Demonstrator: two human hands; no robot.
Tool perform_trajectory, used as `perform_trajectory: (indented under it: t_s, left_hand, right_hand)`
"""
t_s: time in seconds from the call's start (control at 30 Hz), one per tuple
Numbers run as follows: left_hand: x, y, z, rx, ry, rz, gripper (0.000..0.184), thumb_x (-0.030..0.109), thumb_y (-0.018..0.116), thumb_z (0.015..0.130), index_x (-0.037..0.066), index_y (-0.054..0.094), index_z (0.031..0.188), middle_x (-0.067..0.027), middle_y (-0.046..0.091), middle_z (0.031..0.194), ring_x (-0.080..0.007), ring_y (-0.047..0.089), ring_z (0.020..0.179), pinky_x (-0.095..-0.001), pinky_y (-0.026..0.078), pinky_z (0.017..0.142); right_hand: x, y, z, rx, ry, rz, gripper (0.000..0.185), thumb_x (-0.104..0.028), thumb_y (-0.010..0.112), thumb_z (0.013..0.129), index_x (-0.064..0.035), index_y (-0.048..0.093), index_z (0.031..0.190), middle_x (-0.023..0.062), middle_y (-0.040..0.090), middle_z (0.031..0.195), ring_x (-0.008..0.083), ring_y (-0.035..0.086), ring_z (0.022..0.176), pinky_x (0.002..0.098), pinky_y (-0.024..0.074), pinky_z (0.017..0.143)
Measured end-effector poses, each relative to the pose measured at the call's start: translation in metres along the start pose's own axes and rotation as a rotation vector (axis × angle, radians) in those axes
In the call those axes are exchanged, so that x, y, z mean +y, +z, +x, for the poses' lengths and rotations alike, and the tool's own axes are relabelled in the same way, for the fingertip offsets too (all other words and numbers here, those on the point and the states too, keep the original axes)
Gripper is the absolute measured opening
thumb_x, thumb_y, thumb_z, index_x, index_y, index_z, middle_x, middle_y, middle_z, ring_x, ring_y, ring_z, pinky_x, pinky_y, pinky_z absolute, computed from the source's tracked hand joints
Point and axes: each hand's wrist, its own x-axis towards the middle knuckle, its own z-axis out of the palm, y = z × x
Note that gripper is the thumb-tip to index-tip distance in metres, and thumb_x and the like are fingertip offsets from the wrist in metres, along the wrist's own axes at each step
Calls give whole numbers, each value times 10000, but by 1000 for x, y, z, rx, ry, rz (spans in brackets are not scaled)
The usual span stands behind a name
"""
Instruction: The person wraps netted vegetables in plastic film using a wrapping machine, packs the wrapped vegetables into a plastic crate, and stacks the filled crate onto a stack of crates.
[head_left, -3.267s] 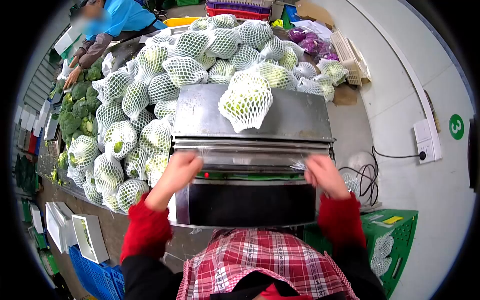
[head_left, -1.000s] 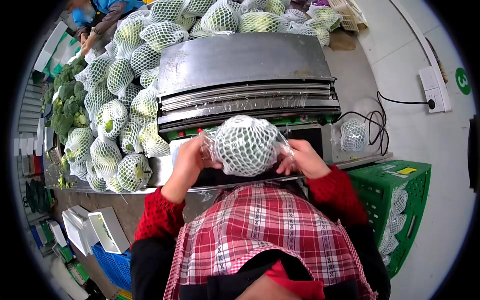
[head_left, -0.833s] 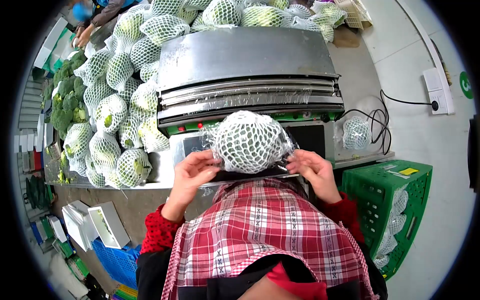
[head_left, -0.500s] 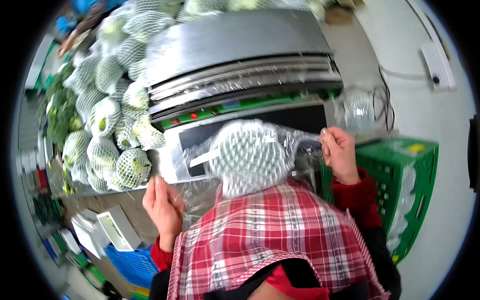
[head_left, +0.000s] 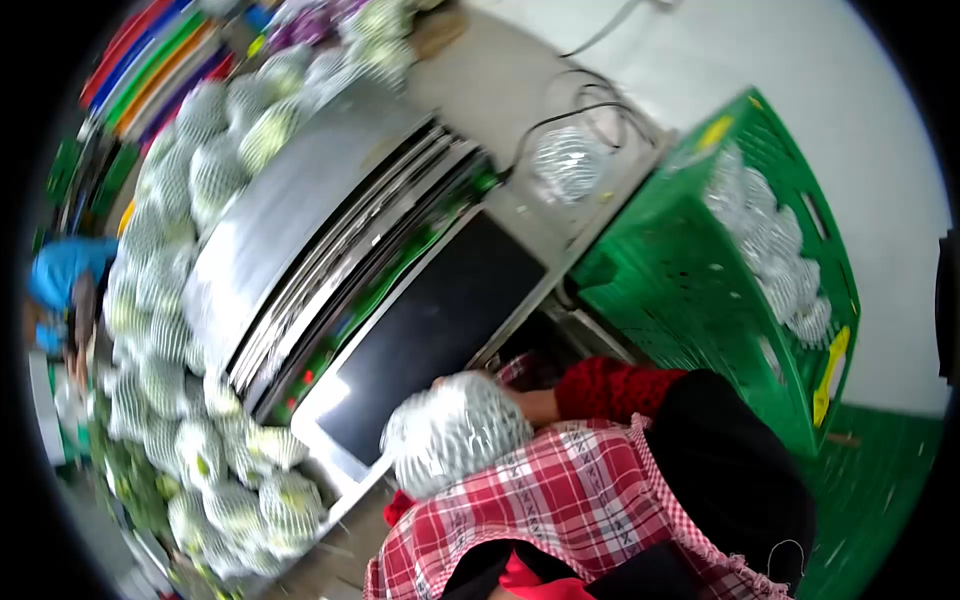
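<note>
In front of the apron (head_left: 570, 470), the right hand (head_left: 530, 403) meets the netted vegetable (head_left: 457, 438), fingers too hidden to tell their grip; the left hand is out of sight. That round shape calls for an even, cupped hold, with little room between the machine (head_left: 300, 225) and, farther right, the green crate (head_left: 645, 285).

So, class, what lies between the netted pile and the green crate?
Mainly the wrapping machine; its black plate is on the side towards the crate. The head view shows this.
</note>
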Motion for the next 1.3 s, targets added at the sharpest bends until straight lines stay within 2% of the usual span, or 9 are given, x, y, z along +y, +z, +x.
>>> perform_trajectory:
  t_s: [0.17, 0.33, 0.4, 0.53, 0.63, 0.67, 0.77, 1.03, 1.3]
  left_hand:
    - [43, -24, -3, 61, 62, -320, 589, 439, 515, 893, -33, 449, 1240, -201, 551, 1207, -346, 588, 1042, -424, 497, 873]
    - [98, 3, -19, -50, 190, -507, 706, 511, 466, 916, -52, 366, 1331, -206, 504, 1290, -339, 567, 1111, -431, 490, 917]
    - [118, 16, -25, -163, 232, -569, 753, 540, 447, 926, -59, 333, 1368, -207, 485, 1323, -337, 558, 1139, -434, 487, 934]
    - [177, 55, -18, -856, 179, -592, 823, 596, 426, 939, -70, 304, 1408, -209, 457, 1369, -320, 507, 1225, -444, 418, 1034]
    - [271, 137, -57, -1310, 782, -444, 889, 660, 414, 913, -24, 238, 1454, -156, 416, 1430, -300, 477, 1265, -432, 414, 1044]
    - [296, 162, -57, -1341, 363, -339, 736, 533, 427, 955, -26, 324, 1424, -157, 483, 1375, -278, 495, 1242, -420, 398, 1050]
    - [389, 264, -97, -1156, 1792, 78, 592, 166, 758, 723, -34, 535, 1234, -222, 615, 1121, -389, 612, 1005, -432, 488, 860]
    - [347, 501, -193, -1152, 2553, 349, 490, 253, 729, 732, 68, 578, 1160, -128, 519, 1311, -318, 469, 1240, -437, 437, 935]
    - [358, 506, -167, -1401, 2478, 419, 441, 113, 682, 710, 125, 608, 1145, -92, 517, 1333, -301, 474, 1242, -421, 454, 957]
  right_hand:
    - [-111, 51, 10, -205, -423, -117, 386, -213, 606, 919, 1, 552, 1236, 109, 653, 1010, 187, 632, 979, 296, 500, 800]
    - [-59, 22, -21, 29, -33, -906, 338, -234, 585, 941, -2, 580, 1187, 104, 627, 1021, 209, 619, 987, 302, 493, 848]
    - [-146, -3, -68, 229, 79, -457, 415, -255, 634, 910, 10, 551, 1218, 121, 601, 1090, 226, 595, 1045, 322, 472, 902]
    - [-253, 7, -159, 640, -459, -636, 884, -375, 833, 706, 20, 395, 1364, 145, 505, 1278, 250, 515, 1188, 388, 392, 1026]
    - [-287, -17, -219, 880, -680, -895, 1080, -396, 919, 535, 16, 381, 1376, 141, 492, 1323, 256, 503, 1209, 388, 382, 1047]
    - [-305, -25, -252, 945, -625, -632, 1053, -356, 910, 540, 16, 384, 1373, 138, 500, 1323, 252, 510, 1205, 385, 387, 1046]
    - [-342, -50, -364, 1271, -556, -405, 818, -297, 785, 690, 7, 412, 1352, 110, 563, 1256, 207, 557, 1149, 333, 430, 996]
    - [-301, -129, -506, 1912, -102, -263, 627, -234, 710, 830, 97, 424, 1279, 148, 612, 1152, 187, 617, 1006, 315, 488, 888]
    - [-248, -168, -507, 1968, 141, -332, 1066, -468, 788, 705, 140, 231, 1381, 262, 470, 1321, 299, 515, 1184, 370, 420, 998]
